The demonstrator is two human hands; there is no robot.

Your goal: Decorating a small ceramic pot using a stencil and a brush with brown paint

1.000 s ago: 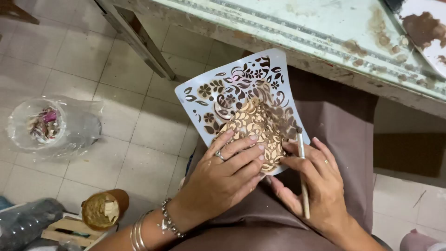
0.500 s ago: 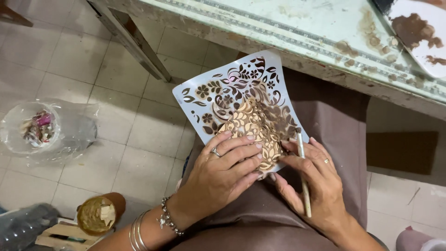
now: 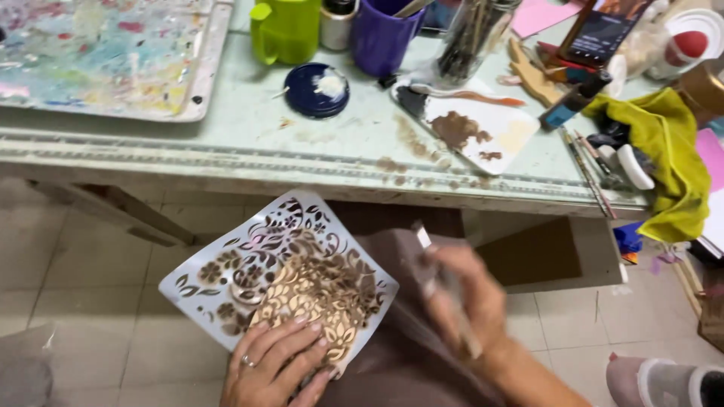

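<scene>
Since the earlier frames the right hand [image 3: 464, 301] has lifted off the stencil [image 3: 279, 283] and swung out to the side, blurred with motion, and the head has tipped up so that the desk [image 3: 226, 143] now fills the top of the view. That hand's grip is closed round a thin stick-like tool [image 3: 445, 290], most likely a brush; its tip is too smeared to make out. The left hand [image 3: 275, 365] lies flat, fingers spread, pressing the near corner of the white cut-out stencil down on the lap, over a brown cloth [image 3: 407, 354]. Its grip holds nothing; it only pins the sheet. Brown paint already covers the lower middle of the stencil's leaf pattern, while the far edge is paler.

As I judge it, the stencilling is paused mid-way for more paint. On the desk, well apart from the stencil, a white tile [image 3: 475, 128] carries brown smears, beside a blue lid [image 3: 317, 89] and a purple cup [image 3: 381, 34]. The next move calls for a steady left hand so the sheet does not slip, and only a light load on the tool
</scene>
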